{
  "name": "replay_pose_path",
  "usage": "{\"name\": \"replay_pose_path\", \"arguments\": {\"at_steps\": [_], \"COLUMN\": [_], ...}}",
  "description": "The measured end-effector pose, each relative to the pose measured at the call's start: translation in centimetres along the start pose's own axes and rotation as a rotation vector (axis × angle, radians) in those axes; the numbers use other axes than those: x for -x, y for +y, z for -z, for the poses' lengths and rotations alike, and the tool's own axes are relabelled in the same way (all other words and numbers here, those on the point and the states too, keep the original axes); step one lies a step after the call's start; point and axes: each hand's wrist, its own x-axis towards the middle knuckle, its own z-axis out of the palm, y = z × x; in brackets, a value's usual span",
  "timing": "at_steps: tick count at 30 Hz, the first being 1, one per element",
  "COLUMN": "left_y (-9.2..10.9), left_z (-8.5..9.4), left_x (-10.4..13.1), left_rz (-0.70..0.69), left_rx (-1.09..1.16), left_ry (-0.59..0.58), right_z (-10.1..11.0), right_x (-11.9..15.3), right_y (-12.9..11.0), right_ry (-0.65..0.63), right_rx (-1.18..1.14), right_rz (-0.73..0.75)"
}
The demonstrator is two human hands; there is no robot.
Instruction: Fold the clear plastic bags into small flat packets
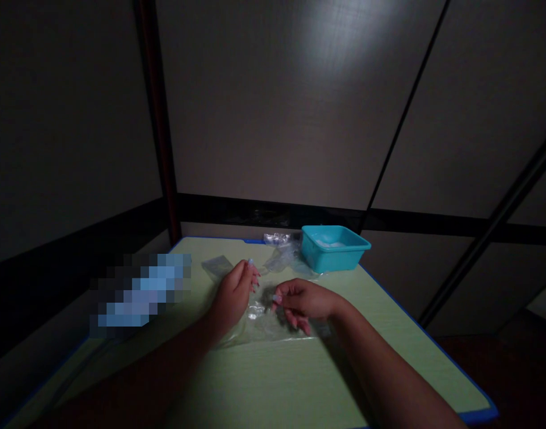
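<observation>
My left hand [237, 287] is above the middle of the table with its fingers curled and the thumb on top. A pale spot shows at its thumb tip, either a nail or something small. To its right, my right hand [306, 301] is closed, thumb against forefinger, the other fingers curled below. A similar pale spot shows at that thumb. Whatever either hand pinches is too small or hidden to make out. Beneath both hands lies a clear plastic bag [255, 312], flat and shiny on the table.
A turquoise plastic basket [337, 260] with something whitish inside stands at the back right. Crumpled clear plastic [284, 257] lies beside it. A blurred-out bluish object [143, 295] is at the left. The pale green table [264, 381] has blue edging; dark panels [273, 119] rise behind.
</observation>
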Motion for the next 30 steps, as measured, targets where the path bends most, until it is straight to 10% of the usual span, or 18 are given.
{"name": "replay_pose_path", "arguments": {"at_steps": [17, 23, 30], "left_y": [-0.1, -0.5, -0.7], "left_z": [-0.1, 0.0, -0.1], "left_x": [-0.1, -0.2, 0.4], "left_rz": [0.065, 0.029, 0.080], "left_rx": [0.123, 0.091, -0.112], "left_ry": [0.023, 0.007, -0.121], "right_z": [-0.4, -0.1, 1.9], "right_x": [-0.3, -0.2, -0.4], "right_y": [-0.3, -1.1, 0.1], "right_ry": [-0.155, 0.354, 0.850], "right_rx": [0.011, 0.119, 0.745], "right_rz": [-0.196, 0.130, 0.153]}}
